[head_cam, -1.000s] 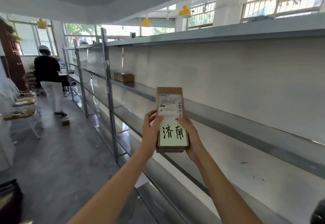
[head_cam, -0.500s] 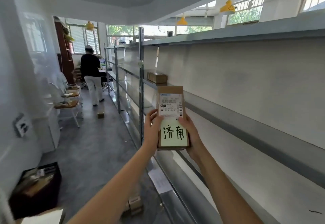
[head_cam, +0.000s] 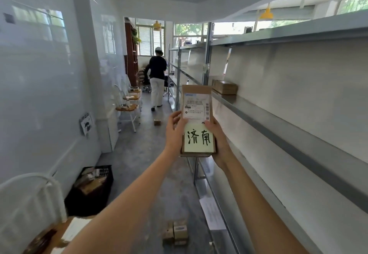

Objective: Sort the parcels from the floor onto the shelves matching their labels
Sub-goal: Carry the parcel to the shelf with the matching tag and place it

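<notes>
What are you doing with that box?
A person is holding a flat cardboard parcel up in front of them, left hand and right hand gripping its sides. A handwritten note and a printed label face the camera. Metal shelves run along the right, one already carrying a brown box. More small parcels wait on the floor. Another person stands farther down the aisle.

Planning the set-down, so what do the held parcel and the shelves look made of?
Parcel: matte brown cardboard by its look, with a white printed label and a pale handwritten note stuck on. Shelves: probably painted or galvanised steel, grey with a dull sheen and thin folded edges.
</notes>
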